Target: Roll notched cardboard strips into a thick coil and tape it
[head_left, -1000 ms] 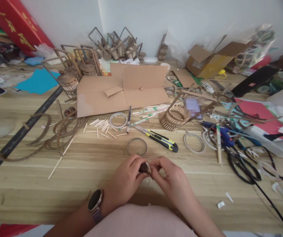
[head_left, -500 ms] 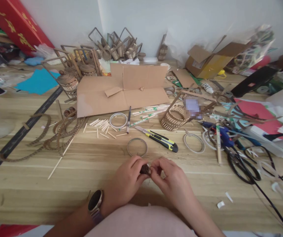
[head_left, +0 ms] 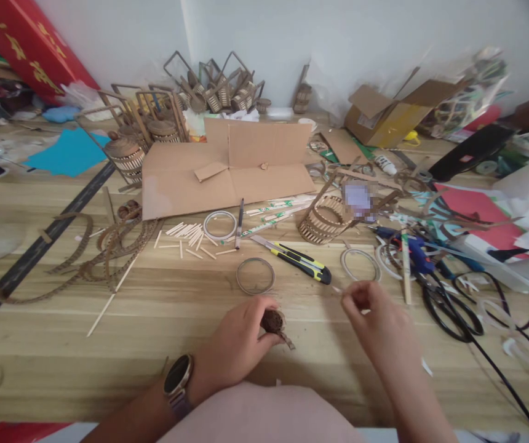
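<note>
Right hand (head_left: 375, 317) has drawn away, fingertips pinching a thin sliver (head_left: 336, 288); left hand (head_left: 239, 341) closed round the small cardboard coil (head_left: 274, 321) just above the floor (head_left: 154, 320), judged light, crushable, best held by its sides.

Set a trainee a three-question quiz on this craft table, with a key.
1. True or false: the left hand grips a small brown piece, and the right hand is off it.
2. The yellow-and-black tool lying beyond the hands is: A) a stapler, B) a utility knife, C) a paintbrush.
3. Which wrist wears the watch?

Key: 1 true; 2 B; 3 the left.
</note>
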Available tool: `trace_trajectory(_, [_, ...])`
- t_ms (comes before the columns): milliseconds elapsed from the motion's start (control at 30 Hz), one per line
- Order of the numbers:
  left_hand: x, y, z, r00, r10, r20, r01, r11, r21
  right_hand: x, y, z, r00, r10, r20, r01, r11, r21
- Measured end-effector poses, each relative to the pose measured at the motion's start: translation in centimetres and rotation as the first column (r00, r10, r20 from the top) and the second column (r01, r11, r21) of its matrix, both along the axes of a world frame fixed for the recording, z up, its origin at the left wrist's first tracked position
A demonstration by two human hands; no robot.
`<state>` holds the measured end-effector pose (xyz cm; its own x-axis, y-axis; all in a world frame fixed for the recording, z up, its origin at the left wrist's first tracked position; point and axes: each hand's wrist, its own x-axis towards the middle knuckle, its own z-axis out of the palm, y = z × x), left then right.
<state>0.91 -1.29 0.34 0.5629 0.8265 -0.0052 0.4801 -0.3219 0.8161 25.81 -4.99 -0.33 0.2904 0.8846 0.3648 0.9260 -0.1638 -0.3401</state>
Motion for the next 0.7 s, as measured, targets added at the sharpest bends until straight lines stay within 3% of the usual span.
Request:
trace_trajectory(167, [0.1,0.0,-0.3,0.996,0.073,0.046,-0.073,0.997,0.007,1.8,-0.2,-0.7,0.978,0.037,0.204,-0.065,0.989,0.131])
trace_trajectory(267, [0.0,0.1,-0.4,0.992,0.106,0.062,-0.108,0.994,0.025,0.4,-0.4,-0.7,0.975,-0.027,0.221,-0.014,0.983,0.185])
trace_trajectory(367, [-0.1,0.3,-0.4,0.989,0.131,0.065,-0.136,0.988,0.067,-1.6,-0.5,-0.5,0.980,0.012,0.198,-0.044,0.987,0.157])
trace_trajectory(500, [-0.1,0.4,-0.6,0.980,0.179,0.086,-0.189,0.974,0.124,-4.2,-0.8,-0.2,0.973,0.224,-0.062,-0.217,0.971,0.103])
trace_trajectory(600, [-0.1,0.4,-0.9,0.970,0.214,0.116,-0.228,0.965,0.132,-6.1,-0.8,-0.1,0.844,0.397,-0.360,-0.398,0.914,0.076])
trace_trajectory(700, [-0.3,0.4,-1.1,0.972,0.206,0.115,-0.222,0.962,0.160,-7.9,-0.4,-0.1,0.742,0.437,-0.509,-0.466,0.882,0.077])
